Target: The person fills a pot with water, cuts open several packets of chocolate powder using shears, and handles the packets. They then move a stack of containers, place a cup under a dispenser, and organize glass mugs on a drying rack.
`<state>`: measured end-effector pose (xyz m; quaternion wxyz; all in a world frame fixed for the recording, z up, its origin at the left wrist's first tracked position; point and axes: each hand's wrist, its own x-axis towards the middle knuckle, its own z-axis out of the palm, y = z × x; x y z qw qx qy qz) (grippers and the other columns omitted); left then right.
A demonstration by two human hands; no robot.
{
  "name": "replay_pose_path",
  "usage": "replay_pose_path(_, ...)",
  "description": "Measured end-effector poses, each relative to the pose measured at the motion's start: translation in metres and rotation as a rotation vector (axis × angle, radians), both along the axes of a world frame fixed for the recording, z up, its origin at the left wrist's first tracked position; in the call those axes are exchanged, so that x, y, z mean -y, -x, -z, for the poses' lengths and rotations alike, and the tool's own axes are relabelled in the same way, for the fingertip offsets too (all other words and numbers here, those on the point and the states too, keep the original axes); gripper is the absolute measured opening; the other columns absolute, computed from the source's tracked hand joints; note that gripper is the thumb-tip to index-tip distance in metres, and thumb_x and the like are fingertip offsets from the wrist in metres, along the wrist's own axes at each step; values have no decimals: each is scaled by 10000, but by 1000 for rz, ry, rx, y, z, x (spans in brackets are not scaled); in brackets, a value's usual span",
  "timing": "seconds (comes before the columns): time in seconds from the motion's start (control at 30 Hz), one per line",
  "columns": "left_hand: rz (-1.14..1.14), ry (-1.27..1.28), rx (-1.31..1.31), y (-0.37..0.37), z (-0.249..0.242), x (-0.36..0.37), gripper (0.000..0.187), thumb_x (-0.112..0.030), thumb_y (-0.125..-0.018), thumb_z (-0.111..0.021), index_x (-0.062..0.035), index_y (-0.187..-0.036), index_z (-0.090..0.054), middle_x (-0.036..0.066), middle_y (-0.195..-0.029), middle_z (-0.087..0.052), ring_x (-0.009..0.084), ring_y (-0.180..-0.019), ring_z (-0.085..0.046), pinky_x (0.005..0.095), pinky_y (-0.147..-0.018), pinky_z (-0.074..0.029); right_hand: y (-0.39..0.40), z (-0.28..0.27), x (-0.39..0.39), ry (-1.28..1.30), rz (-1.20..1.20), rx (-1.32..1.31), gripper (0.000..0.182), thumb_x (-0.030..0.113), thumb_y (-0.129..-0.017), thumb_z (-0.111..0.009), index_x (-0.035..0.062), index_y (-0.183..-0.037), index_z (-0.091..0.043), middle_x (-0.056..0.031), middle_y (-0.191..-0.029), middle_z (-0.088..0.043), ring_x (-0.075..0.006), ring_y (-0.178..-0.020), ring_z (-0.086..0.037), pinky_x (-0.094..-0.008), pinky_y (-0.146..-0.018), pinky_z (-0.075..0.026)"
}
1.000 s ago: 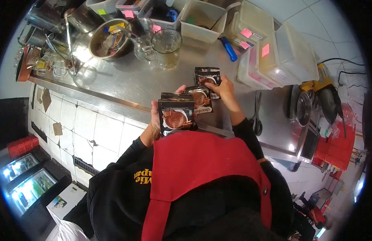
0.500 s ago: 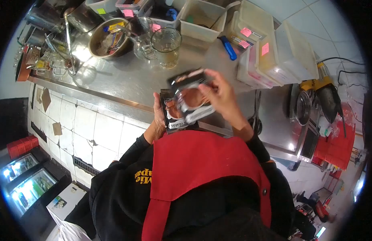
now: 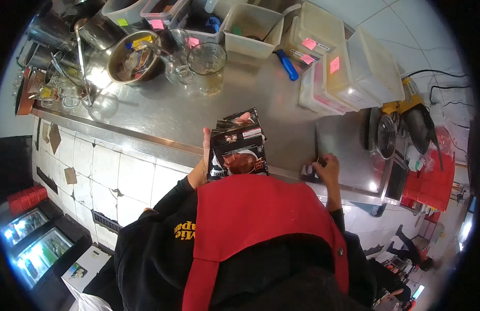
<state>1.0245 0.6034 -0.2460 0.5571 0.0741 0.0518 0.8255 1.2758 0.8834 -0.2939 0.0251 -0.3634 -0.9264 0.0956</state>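
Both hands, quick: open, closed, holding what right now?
Left hand: closed on the dark chocolate packets.
Right hand: at the scissors; whether it grips them can't be told.

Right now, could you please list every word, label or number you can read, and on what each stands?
"Mie" on the black shirt, upside down.
"apan" on the same shirt, beside the red apron.
Packets in the left hand: lettering too small or hidden.
Sticky notes, box labels: too small.

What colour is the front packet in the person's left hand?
The packet is mainly black, with a brown picture; it shows best in the head view.
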Motion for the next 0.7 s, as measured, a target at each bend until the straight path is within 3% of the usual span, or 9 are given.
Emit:
replay_pose_path(0.13, -13, 22, 14, -1, -6, 2, 1052, -781, -611, -475, -62, -1340, -236, 167, -1247, -402, 329, -1161, -421, 447, -974, -362, 32, -4, 23, 371, -50, -176, 252, 176, -611, -657, 34, -775, -528, -92, -669, -538, -236, -605, -529, -316, -576, -438)
replay_pose_path(0.17, -20, 26, 13, -1, -6, 3, 1052, -781, -611, -475, -62, -1340, -236, 167, -1247, -402, 329, -1161, -421, 447, -974, -362, 50, -3, 31, 324, -76, -270, 223, 162, -601, -647, 30, -708, -502, -81, -575, -497, -227, -514, -494, -307, -530, -425)
replay_pose_path(0.23, -53, 83, 32, -1, -5, 6, 1041, -780, -625, -460, -63, -1345, -233, 167, -1279, -379, 319, -1172, -411, 444, -984, -349, 94, -18, 46, 274, -74, -263, 220, 156, -601, -642, 23, -699, -496, -117, -635, -537, -266, -573, -526, -356, -562, -434)
replay_pose_path(0.3, -67, 114, 46, -2, -7, 10, 1040, -782, -629, -450, -64, -1348, -230, 170, -1294, -367, 316, -1176, -407, 444, -988, -343, 137, -8, 41, 56, -201, -247, 222, 153, -616, -641, 2, -732, -527, -173, -704, -561, -325, -659, -546, -408, -606, -437)
replay_pose_path(0.37, -82, 146, 60, -3, -7, 14, 1039, -784, -633, -440, -65, -1352, -226, 173, -1309, -355, 314, -1179, -402, 445, -993, -336, 182, -7, 39, 73, -180, -273, 266, 170, -651, -637, -24, -810, -550, -209, -715, -549, -376, -730, -535, -438, -670, -431)
replay_pose_path(0.47, -116, 183, 42, -3, -5, 19, 1042, -812, -635, -378, -100, -1374, -193, 191, -1311, -348, 354, -1136, -432, 466, -945, -381, 234, -12, 35, 54, -68, -172, 344, 226, -678, -656, -32, -880, -551, -216, -799, -550, -382, -773, -527, -434, -714, -427)
replay_pose_path(0.53, -163, 167, 74, -3, -5, 21, 1044, -804, -644, -382, -91, -1378, -173, 195, -1319, -338, 360, -1143, -425, 466, -944, -380, 252, -30, 40, -210, -205, -354, 425, 301, -675, -688, -21, -915, -549, -221, -933, -534, -380, -863, -516, -439, -736, -423)
replay_pose_path(0.63, -182, 156, 63, -1, -5, 29, 1035, -794, -655, -386, -93, -1381, -159, 198, -1313, -346, 361, -1157, -414, 470, -952, -369, 247, -50, 62, -34, -305, -265, 519, 377, -633, -724, -18, -924, -553, -223, -992, -498, -369, -932, -494, -436, -752, -420)
replay_pose_path(0.7, -203, 149, 63, -1, -1, 33, 1031, -780, -664, -401, -72, -1374, -163, 206, -1311, -344, 339, -1176, -401, 445, -979, -349, 234, -48, 85, 161, -299, -107, 648, 493, -552, -747, -47, -853, -554, -211, -962, -483, -358, -926, -481, -439, -789, -421)
